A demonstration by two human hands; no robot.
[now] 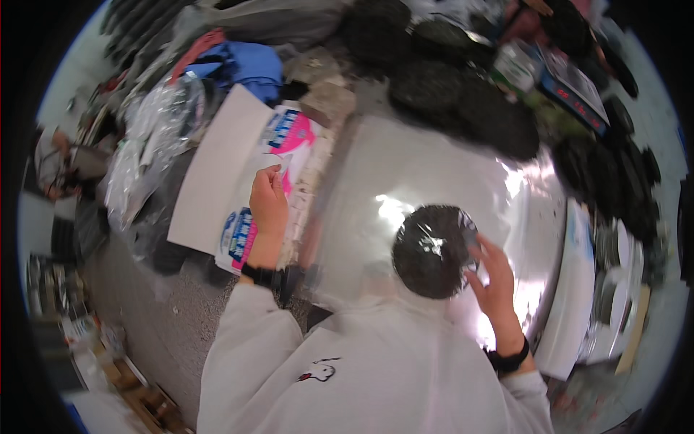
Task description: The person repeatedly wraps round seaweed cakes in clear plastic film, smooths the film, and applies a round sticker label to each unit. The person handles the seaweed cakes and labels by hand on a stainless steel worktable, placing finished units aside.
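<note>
A dark round disc wrapped in clear film (434, 251) lies on a shiny metal work surface (358, 206) before me. My right hand (492, 276) is at the disc's right edge, thumb and fingers apart; whether the fingertips touch the film is unclear. To the left, my left hand (269, 203) is raised over a white, pink and blue printed pack (295, 133), its fingers curled together. A faint pale, see-through shape shows by these fingertips; the blur hides whether they pinch it. Beside the pack lies a white sheet or board (217, 179).
Dark round packs (434, 87) are heaped along the far side, near a digital scale (574, 100). Clear plastic bags (157, 146) and blue cloth (244, 68) lie at left. White boards (566, 304) stand at right. Another person (70, 157) is at far left.
</note>
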